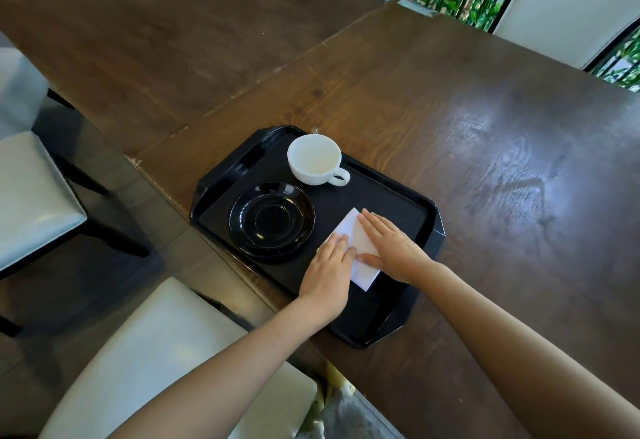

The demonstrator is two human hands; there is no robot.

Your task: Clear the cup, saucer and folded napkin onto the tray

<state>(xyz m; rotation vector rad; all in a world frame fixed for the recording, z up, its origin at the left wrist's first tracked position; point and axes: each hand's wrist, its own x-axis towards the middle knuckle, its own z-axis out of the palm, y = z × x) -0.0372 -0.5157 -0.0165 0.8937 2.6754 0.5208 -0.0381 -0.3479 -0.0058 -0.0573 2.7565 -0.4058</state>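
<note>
The white folded napkin [358, 248] lies flat on the black tray [398, 196], near its right end. Both hands press on it with flat, spread fingers, gripping nothing: the left hand [329, 275] on its near-left side, the right hand [394, 251] on top. It is thin, soft paper, so it bends and slides easily. The white cup [316, 158] looks empty, I think, and breakable; hold its handle. The black saucer [272, 222] is hard and shiny; lift it by the rim.
</note>
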